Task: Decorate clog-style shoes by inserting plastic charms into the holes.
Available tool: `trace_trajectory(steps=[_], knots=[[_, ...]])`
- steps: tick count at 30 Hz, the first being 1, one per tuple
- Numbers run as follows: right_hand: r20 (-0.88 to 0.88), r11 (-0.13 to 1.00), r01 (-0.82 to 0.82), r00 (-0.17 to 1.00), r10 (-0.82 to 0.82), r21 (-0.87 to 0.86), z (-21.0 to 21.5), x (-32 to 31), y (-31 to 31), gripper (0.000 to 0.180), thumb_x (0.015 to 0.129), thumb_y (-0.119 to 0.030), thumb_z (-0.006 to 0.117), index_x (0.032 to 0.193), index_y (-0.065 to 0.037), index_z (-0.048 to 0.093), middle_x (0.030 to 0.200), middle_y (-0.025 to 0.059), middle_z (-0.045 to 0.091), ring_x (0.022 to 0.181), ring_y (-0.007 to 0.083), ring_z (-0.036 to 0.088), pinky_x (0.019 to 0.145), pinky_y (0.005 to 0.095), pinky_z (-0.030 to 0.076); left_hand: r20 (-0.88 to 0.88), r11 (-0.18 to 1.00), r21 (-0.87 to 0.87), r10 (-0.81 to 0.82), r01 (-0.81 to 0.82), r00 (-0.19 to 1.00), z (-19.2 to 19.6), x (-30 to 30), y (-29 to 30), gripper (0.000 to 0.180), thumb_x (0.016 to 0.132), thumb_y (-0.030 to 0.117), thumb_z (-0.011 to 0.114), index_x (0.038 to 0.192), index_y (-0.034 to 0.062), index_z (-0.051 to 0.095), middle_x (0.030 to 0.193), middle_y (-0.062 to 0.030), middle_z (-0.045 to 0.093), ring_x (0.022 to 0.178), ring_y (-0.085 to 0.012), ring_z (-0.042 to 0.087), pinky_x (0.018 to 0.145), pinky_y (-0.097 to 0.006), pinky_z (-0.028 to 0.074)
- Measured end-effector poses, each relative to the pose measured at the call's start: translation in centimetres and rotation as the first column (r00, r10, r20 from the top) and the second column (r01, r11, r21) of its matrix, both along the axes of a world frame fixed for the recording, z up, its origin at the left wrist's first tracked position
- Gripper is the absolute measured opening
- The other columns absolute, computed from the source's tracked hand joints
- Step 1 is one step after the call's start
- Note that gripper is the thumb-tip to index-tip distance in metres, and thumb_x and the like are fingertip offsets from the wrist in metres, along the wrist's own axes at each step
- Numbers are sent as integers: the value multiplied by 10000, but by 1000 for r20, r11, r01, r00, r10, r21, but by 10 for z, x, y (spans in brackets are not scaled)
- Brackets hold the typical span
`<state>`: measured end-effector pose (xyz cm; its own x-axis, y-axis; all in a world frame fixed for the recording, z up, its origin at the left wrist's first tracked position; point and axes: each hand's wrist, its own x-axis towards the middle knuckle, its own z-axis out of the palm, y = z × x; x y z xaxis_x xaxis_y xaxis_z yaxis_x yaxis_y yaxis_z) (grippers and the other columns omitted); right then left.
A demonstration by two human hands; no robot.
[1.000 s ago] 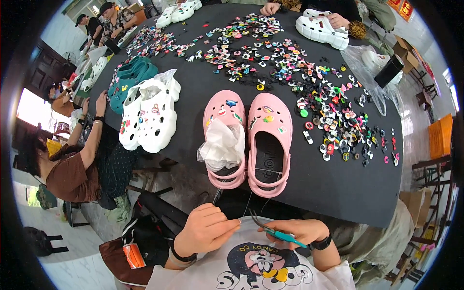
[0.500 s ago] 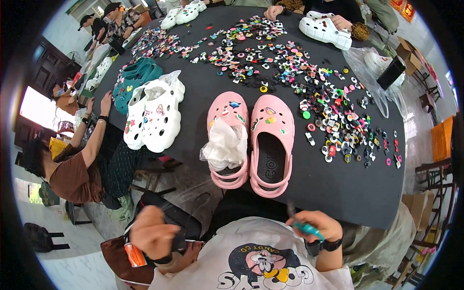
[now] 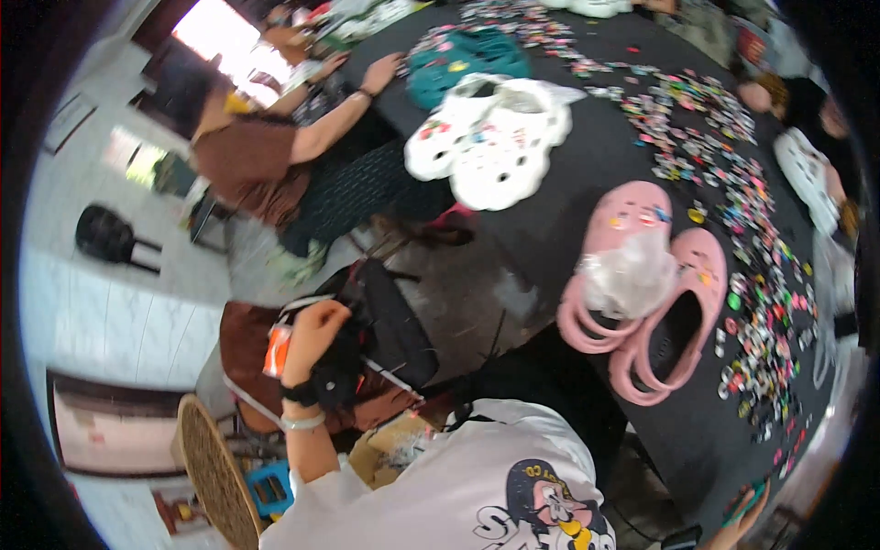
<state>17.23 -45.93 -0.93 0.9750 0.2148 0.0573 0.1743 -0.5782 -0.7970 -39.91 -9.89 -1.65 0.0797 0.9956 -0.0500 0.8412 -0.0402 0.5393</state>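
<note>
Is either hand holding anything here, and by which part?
The left hand reaches into a dark bag; any hold is hidden. The right hand grips a teal pen by its lower end.

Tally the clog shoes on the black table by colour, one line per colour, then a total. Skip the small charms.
Pink clogs: 2
White clogs near the table's edge: 2
Teal clogs: blurred, looks like 1 pair, so 2
White clog at far right: 1 visible
Total: 7
</note>
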Motion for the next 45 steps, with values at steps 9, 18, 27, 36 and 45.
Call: trace_trajectory(steps=[9,18,27,36,45], knots=[[142,983,0,990,27,-184,-13,91,-75,433,926,-257,677,1254,12,590,1200,191,634,1006,270,617,832,399,520,-44,311,-891,667,-332,743,-215,-204,-214,173,924,186,642,963,25,694,821,-19,674,674,-109,563,579,-260,469],[206,808,91,978,38,-582,-11,94,-88,354,904,-240,645,1141,22,663,1110,195,678,957,294,621,849,398,479,-445,427,-700,367,-573,817,-222,-144,-268,612,761,537,690,1116,38,687,1135,-215,671,1082,-353,624,873,-408,490],[134,581,122,991,-23,-805,-84,177,-165,383,944,-293,632,1261,-86,579,878,36,559,748,125,505,690,301,447,191,962,-230,193,-148,962,-150,-68,-53,309,932,143,634,1177,-43,600,1016,-145,690,950,-213,656,831,-311,507],[211,885,59,977,45,-461,-91,98,-143,437,848,-133,702,1246,-4,579,1093,194,616,1026,342,603,911,399,472,-14,465,524,-833,713,554,59,268,-1,385,772,57,713,1147,8,640,1219,-165,625,1079,-334,606,935,-421,469],[398,850,137,913,92,-509,-83,55,-122,471,887,-176,676,1313,-40,527,1378,197,466,1253,401,458,1030,481,388,-371,534,409,-643,740,670,16,359,-24,530,753,421,765,967,-43,625,955,-221,603,860,-369,597,743,-444,497]])
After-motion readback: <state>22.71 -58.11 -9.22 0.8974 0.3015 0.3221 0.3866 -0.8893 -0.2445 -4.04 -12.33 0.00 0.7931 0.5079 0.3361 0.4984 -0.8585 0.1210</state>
